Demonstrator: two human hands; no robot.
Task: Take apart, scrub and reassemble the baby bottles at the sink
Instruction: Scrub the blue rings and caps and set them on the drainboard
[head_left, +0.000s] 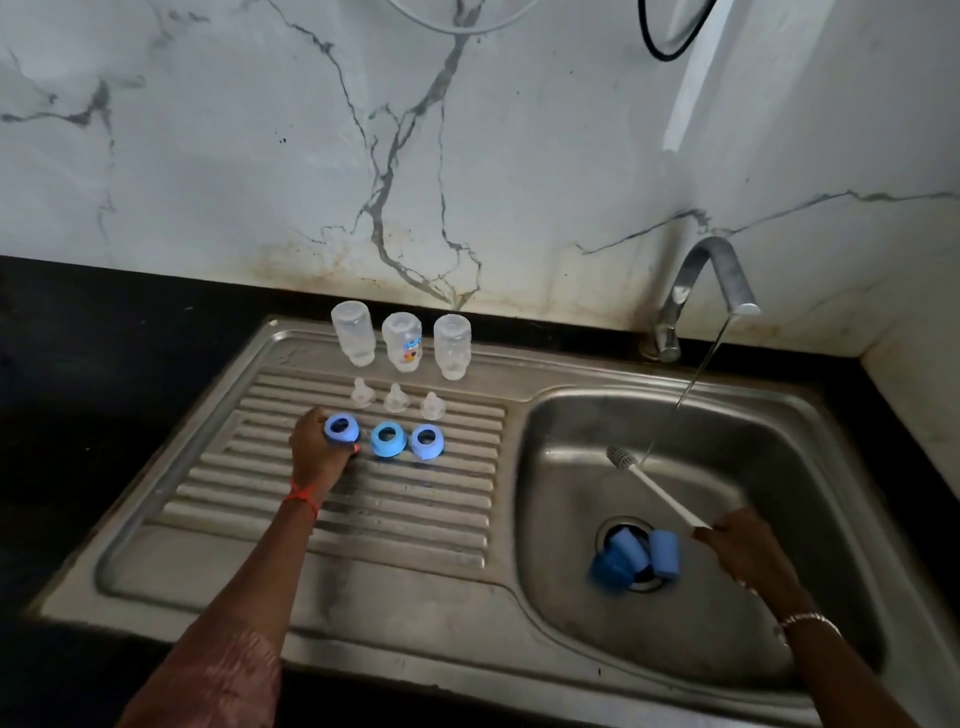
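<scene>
While water runs from the faucet (722, 265) in a thin stream (693, 382) into the sink basin (561, 493), that basin holds three blue caps (628, 552) piled over the drain at the lower right of the frame, touching one another. Your right hand (737, 540) grips the end of the bottle brush (660, 491), fingers curled round its white handle, with the bristle head out over the middle of the basin, just beside the stream.

Left of the basin, on the ribbed drainboard (363, 519), the parts lie in three rows: three clear bottles (402, 343) standing along the back edge, three clear nipples (396, 399) upright in front of them, and three blue collar rings (388, 439) nearest you. Your left hand (319, 452) holds the leftmost ring (341, 428), fingers curled round its side; whether it is lifted off the ribs cannot be told. The other two rings sit just beside it.

A red thread (301, 499) circles your left wrist, a pale bracelet (810, 621) your right. The steel sink is set in a black countertop (104, 364) — behind it rises a white marble wall (208, 156) with grey veins, stained near its base.
</scene>
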